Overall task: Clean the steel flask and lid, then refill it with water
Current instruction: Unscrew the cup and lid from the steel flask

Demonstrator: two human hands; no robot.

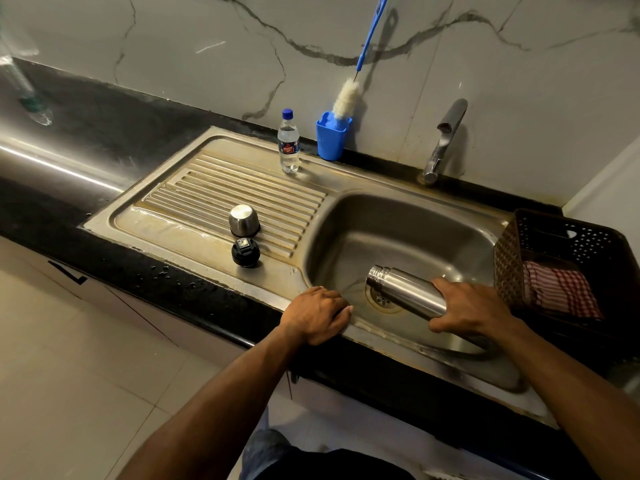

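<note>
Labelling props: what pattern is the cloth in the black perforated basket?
Red-and-white checked cloth, lying in the black perforated plastic basket; seen in the head view.

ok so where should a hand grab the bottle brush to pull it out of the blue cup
Take the bottle brush by its thin blue handle, just above the white bristles, coming from the front. It leans against the wall with its head down in the blue cup, so only the handle is free; lift along its slant.
</note>
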